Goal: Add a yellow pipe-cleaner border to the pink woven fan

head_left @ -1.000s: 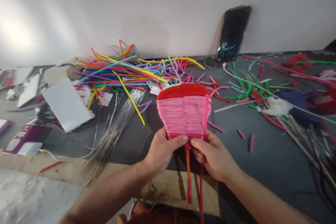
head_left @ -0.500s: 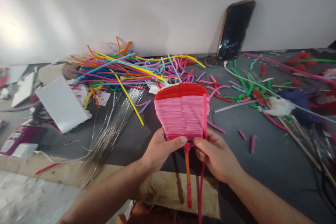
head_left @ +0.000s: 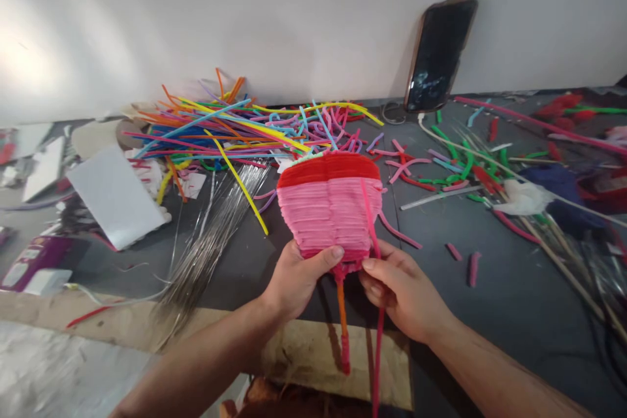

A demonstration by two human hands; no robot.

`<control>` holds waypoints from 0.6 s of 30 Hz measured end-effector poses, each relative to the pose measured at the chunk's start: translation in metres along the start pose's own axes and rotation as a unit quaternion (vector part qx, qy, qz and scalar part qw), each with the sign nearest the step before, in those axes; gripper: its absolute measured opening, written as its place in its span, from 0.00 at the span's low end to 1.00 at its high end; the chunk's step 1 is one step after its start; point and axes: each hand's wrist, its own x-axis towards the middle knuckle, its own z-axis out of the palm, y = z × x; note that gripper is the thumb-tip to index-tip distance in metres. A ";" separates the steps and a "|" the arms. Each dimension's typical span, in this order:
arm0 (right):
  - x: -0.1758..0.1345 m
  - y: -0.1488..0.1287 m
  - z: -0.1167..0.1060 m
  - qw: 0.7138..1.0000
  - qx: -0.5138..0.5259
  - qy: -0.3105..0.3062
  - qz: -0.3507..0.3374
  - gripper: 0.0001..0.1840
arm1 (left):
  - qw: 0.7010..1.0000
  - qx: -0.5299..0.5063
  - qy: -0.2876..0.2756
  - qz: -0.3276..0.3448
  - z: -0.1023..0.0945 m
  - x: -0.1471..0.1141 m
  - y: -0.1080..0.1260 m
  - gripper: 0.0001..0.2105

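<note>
A fan-shaped piece of pipe cleaners, pink with a red band along its top, is held upright in front of me. My left hand is closed on its lower left edge, thumb across the front. From its base hangs a thin stem, orange with a pink lower end. At the lower right corner, my right hand pinches a long loose pink pipe cleaner. That strand's upper end slants over the piece's right side, and its lower end dangles past my hand. The right fingertips are partly hidden.
A heap of coloured pipe cleaners lies at the back of the dark table, near a bundle of thin wires. A phone leans on the wall, its white cable crossing the right side. A white box sits left.
The fan-shaped piece has shifted slightly left and tilted, together with my left hand. The loose pink strand now leans left at its top instead of standing straight along the edge.
</note>
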 end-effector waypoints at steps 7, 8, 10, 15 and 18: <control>0.001 -0.002 -0.001 0.999 0.017 0.027 0.007 0.08 | 0.999 0.019 -0.024 0.012 0.000 0.000 -0.002 0.10; 0.001 -0.002 -0.001 0.999 0.019 0.028 0.008 0.08 | 0.999 0.024 -0.023 0.014 0.000 0.000 -0.002 0.10; 0.001 -0.003 0.000 0.999 0.024 0.033 0.011 0.08 | 0.999 0.035 -0.020 0.016 0.000 -0.001 -0.004 0.10; 0.001 -0.004 0.001 0.998 0.035 0.041 0.016 0.07 | 0.998 0.047 -0.020 0.022 -0.001 -0.001 -0.005 0.09; 0.001 -0.004 0.000 0.998 0.036 0.042 0.016 0.08 | 0.998 0.046 -0.021 0.023 -0.001 -0.001 -0.005 0.09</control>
